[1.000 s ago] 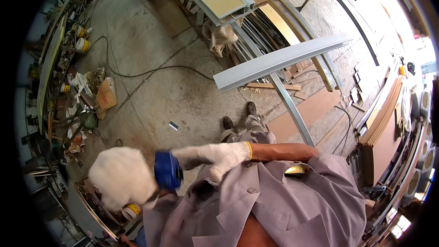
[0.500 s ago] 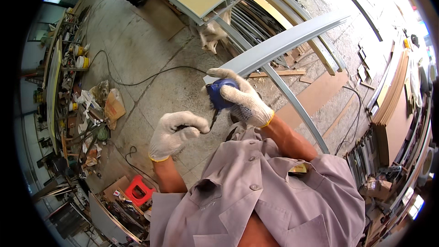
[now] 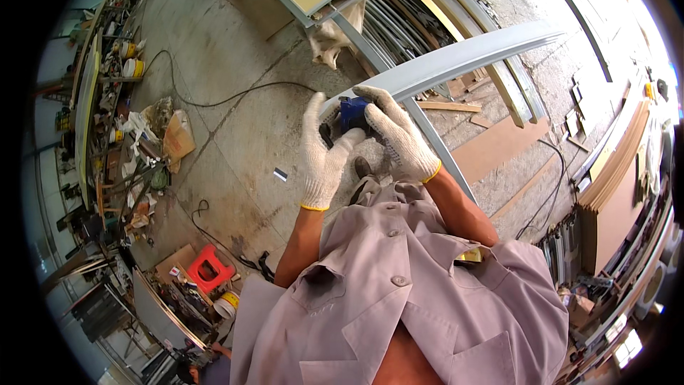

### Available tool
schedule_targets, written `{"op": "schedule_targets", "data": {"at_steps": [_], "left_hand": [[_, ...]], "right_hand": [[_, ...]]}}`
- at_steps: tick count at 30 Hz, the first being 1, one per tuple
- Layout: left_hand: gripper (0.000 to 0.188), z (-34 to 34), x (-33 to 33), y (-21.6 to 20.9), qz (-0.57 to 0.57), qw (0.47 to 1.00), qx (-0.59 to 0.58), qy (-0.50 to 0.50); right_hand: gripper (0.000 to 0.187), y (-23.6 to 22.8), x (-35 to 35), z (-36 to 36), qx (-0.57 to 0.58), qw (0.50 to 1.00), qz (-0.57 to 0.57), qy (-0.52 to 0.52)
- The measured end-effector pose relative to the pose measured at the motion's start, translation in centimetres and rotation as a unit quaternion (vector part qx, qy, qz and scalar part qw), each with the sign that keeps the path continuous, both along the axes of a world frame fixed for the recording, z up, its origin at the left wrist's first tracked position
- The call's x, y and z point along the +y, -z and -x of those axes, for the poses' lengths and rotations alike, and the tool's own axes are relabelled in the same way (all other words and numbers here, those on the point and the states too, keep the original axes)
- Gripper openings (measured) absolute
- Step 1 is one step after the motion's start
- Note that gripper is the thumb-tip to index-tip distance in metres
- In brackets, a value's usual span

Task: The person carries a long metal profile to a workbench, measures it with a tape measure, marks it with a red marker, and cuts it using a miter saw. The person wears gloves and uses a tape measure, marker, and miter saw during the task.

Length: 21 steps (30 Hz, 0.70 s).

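Both my hands wear white knit gloves and meet in front of my chest around a small blue object, a round blue item with a dark part. My right hand wraps over it from the right and top. My left hand closes on its left side, thumb against it. Just beyond the hands a long grey metal profile runs up to the right. My grey shirt fills the lower part of the view.
A concrete floor lies below with a black cable across it and a small card-like scrap. Cluttered shelves and buckets line the left; a red stool stands lower left. Stacked frames and boards lie right.
My view has tilted and both hands rose and came together on the blue object; a second ago the left hand was low and apart, near the lens.
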<state>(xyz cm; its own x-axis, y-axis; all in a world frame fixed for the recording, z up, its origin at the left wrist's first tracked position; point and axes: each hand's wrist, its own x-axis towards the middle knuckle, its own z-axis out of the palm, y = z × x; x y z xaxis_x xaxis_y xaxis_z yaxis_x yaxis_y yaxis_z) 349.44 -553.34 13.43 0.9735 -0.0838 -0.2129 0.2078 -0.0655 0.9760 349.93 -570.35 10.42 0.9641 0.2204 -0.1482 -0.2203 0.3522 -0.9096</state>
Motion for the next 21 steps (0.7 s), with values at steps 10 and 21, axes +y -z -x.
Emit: {"op": "schedule_targets", "data": {"at_steps": [10,21], "left_hand": [[0.082,-0.6,-2.4,3.4,0.087,0.992,0.089,-0.021],[0.058,-6.9,1.1,1.7,-0.336,0.926,-0.043,0.165]], "right_hand": [[0.051,0.9,0.6,-1.0,-0.093,0.994,0.052,0.021],[0.032,2.8,-1.6,-9.3,-0.049,0.972,0.187,-0.13]]}}
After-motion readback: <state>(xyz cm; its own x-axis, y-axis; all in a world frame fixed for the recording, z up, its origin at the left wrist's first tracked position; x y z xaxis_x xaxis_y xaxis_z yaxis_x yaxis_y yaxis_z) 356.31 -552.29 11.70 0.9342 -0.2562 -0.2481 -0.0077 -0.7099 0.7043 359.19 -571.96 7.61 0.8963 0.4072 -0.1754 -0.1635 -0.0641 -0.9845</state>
